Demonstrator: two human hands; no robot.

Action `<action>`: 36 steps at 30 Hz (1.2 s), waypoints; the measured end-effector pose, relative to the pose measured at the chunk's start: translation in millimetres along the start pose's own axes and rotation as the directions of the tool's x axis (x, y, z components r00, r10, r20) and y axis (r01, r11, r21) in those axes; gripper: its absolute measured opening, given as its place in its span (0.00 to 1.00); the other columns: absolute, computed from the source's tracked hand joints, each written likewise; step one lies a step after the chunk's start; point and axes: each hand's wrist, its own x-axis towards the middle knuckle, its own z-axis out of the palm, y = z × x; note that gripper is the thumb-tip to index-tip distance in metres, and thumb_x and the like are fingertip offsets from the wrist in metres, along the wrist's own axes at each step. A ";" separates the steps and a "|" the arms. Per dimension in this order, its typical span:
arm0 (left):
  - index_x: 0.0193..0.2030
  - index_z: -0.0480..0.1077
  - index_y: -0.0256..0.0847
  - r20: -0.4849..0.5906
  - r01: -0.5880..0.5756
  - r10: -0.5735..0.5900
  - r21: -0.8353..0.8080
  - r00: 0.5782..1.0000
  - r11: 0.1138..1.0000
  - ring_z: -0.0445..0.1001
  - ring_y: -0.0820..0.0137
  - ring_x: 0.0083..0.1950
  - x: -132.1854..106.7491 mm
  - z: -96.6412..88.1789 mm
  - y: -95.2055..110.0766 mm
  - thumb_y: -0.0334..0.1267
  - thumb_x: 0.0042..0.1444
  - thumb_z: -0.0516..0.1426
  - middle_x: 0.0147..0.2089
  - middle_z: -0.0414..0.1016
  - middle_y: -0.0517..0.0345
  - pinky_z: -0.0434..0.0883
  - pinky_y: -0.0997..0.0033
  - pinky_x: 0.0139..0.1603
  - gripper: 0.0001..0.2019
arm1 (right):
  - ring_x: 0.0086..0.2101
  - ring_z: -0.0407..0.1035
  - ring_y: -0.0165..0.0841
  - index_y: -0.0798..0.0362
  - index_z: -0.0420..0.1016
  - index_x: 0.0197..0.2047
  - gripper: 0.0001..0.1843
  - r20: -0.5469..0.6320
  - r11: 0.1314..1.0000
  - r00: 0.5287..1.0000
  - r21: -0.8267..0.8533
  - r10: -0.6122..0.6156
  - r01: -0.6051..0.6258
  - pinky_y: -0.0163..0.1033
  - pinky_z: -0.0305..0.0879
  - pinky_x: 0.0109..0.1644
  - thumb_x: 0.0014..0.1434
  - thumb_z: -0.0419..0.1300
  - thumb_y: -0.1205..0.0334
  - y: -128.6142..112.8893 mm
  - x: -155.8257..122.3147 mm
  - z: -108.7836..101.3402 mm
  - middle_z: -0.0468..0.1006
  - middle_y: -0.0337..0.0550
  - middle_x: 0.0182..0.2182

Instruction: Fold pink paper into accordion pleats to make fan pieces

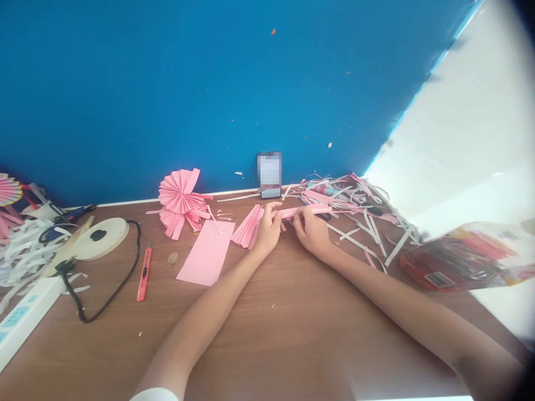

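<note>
My left hand [267, 228] and my right hand [310, 229] meet at the far middle of the wooden table [267, 334]. Both pinch a narrow folded strip of pink paper [311, 210] that lies across between them and sticks out to the right. A pleated pink paper piece [247, 227] rests just left of my left hand. A flat pink sheet [206, 253] lies further left. Pink paper fans [180, 200] lean near the blue wall.
A phone [270, 174] stands against the wall. A pile of paper strips [355, 206] fills the far right. An orange utility knife [144, 273], a tape roll [100, 236], a black cable [108, 295] and a power strip [25, 317] sit on the left. A plastic packet [463, 262] lies on the right.
</note>
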 end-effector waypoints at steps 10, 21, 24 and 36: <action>0.53 0.62 0.44 0.025 -0.135 0.133 0.226 0.991 0.965 0.75 0.70 0.38 -9.3 1.9 13.9 0.41 0.66 0.47 0.38 0.76 0.57 0.69 0.69 0.41 0.12 | 0.28 0.70 0.33 0.51 0.67 0.38 0.12 -0.036 0.998 0.999 0.059 -0.037 0.039 0.35 0.54 0.30 0.65 0.50 0.53 -5.4 0.8 -3.4 0.77 0.41 0.28; 0.54 0.62 0.45 0.008 -0.148 0.152 0.280 0.988 0.949 0.75 0.71 0.36 -9.9 2.9 11.9 0.42 0.67 0.47 0.43 0.76 0.56 0.69 0.70 0.41 0.12 | 0.29 0.70 0.33 0.51 0.67 0.38 0.08 -0.004 0.991 0.997 0.111 -0.080 0.080 0.35 0.55 0.31 0.64 0.49 0.60 -1.7 0.4 -2.3 0.77 0.41 0.29; 0.53 0.62 0.45 0.019 -0.152 0.153 0.276 0.988 0.949 0.75 0.71 0.36 -10.0 3.0 12.2 0.41 0.66 0.47 0.42 0.76 0.57 0.69 0.70 0.42 0.12 | 0.26 0.69 0.33 0.51 0.66 0.35 0.07 -0.018 0.994 0.997 0.086 -0.068 0.070 0.35 0.54 0.30 0.62 0.49 0.60 -0.8 0.4 -1.6 0.75 0.40 0.26; 0.52 0.63 0.43 0.084 -0.049 0.049 -0.002 0.995 0.999 0.69 0.75 0.27 -2.3 2.8 4.8 0.42 0.65 0.49 0.28 0.70 0.63 0.65 0.76 0.30 0.11 | 0.21 0.64 0.30 0.50 0.65 0.28 0.05 -0.021 0.980 0.999 0.194 0.042 -0.037 0.34 0.54 0.27 0.56 0.52 0.63 -4.2 2.5 -9.1 0.70 0.35 0.19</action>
